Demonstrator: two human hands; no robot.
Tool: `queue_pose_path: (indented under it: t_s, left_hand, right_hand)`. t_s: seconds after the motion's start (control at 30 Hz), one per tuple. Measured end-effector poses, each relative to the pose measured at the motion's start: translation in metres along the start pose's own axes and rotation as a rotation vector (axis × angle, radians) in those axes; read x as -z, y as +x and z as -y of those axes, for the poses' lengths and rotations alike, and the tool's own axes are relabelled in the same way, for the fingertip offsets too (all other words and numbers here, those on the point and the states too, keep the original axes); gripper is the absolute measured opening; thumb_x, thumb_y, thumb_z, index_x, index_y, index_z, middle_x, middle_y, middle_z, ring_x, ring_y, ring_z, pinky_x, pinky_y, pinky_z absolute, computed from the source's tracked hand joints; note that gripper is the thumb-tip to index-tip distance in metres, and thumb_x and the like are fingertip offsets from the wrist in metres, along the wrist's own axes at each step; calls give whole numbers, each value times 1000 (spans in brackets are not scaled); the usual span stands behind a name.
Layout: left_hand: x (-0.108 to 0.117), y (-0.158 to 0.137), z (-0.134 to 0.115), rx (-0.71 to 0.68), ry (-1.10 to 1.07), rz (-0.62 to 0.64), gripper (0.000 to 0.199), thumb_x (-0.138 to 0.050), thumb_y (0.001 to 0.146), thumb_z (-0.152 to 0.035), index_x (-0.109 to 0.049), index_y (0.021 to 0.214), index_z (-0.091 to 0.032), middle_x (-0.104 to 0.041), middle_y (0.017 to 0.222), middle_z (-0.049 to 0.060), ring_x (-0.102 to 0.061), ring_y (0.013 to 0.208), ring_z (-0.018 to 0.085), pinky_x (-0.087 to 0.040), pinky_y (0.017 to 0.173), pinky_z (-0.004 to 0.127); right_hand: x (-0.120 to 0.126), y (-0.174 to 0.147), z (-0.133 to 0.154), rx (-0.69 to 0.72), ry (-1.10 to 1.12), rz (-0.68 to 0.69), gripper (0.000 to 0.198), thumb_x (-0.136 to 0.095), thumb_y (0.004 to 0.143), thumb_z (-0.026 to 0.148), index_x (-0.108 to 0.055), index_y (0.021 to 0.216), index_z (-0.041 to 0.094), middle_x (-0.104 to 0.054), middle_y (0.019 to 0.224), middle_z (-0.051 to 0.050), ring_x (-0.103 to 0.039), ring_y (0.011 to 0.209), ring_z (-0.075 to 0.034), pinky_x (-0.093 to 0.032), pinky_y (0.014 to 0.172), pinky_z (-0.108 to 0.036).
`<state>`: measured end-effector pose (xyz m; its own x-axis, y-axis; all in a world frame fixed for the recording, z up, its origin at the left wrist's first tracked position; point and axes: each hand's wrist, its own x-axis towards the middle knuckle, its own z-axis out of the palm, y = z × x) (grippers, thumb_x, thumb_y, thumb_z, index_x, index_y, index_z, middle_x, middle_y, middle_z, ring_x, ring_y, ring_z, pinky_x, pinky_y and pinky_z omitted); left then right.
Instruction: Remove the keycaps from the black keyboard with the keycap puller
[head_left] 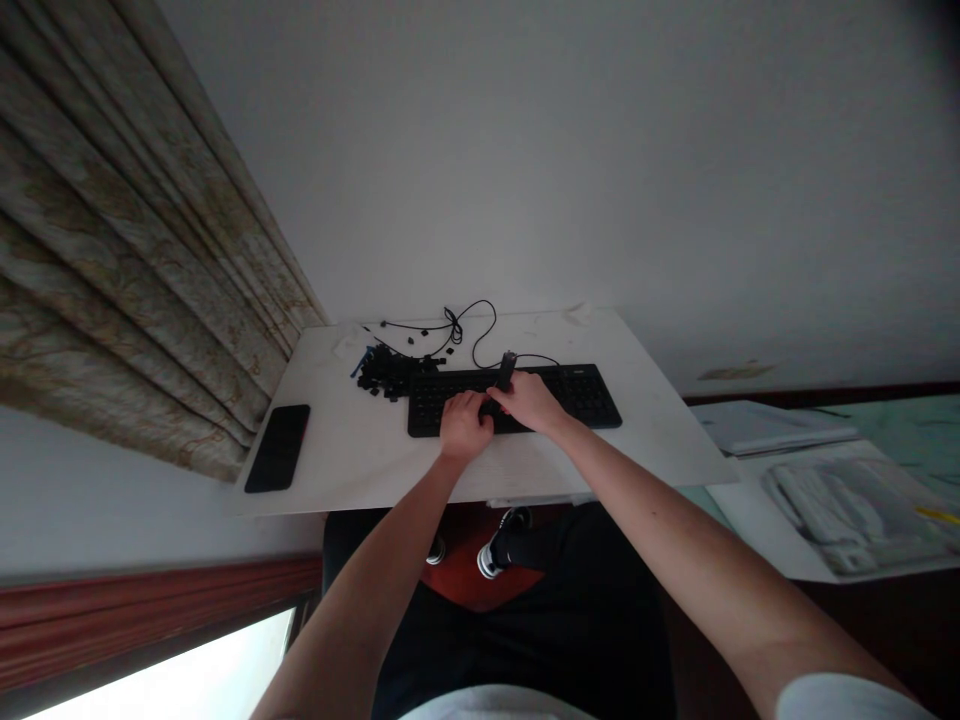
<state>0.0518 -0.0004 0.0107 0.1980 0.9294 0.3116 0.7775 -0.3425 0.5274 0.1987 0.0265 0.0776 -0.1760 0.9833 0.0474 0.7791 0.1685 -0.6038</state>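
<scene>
A black keyboard (592, 397) lies across the middle of a white table (337, 475). On its left half rests my left hand (465, 425), fingers laid over the keys and thumb out to the side. My right hand (529, 400) is closed around a short, dark, stick-like tool (507, 370) whose wider end points up and away from me. The tool's lower end is at the keys, close to my left fingertips, and too small to make out. Just left of the keyboard sits a pile of loose black keycaps (390, 372).
A black cable (491, 325) loops behind the keyboard, with a few stray keycaps near it. At the table's left edge lies a black phone (277, 448). Patterned curtains (150, 250) hang on the left. Papers and a plastic-wrapped bundle (855, 510) lie to the right.
</scene>
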Motion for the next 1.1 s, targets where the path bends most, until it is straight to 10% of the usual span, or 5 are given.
queue_pose_path:
  t_s: [0.43, 1.1]
  left_hand:
    - [2, 1, -3, 38, 83, 49, 20, -58, 79, -13, -60, 98, -20, -65, 99, 7, -59, 103, 26, -44, 94, 40]
    - [-2, 0, -1, -33, 120, 47, 12, -62, 87, -23, -65, 98, -22, -67, 101, 6, -58, 105, 25, -43, 96, 40]
  right_hand:
    - [5, 3, 16, 2, -279, 109, 24, -59, 92, 35, -72, 95, 14, -75, 92, -15, -72, 87, -27, -48, 72, -29]
    - [2, -6, -13, 115, 51, 79, 15, -60, 90, 24, -72, 88, 15, -72, 72, -5, -68, 68, -17, -46, 64, -23]
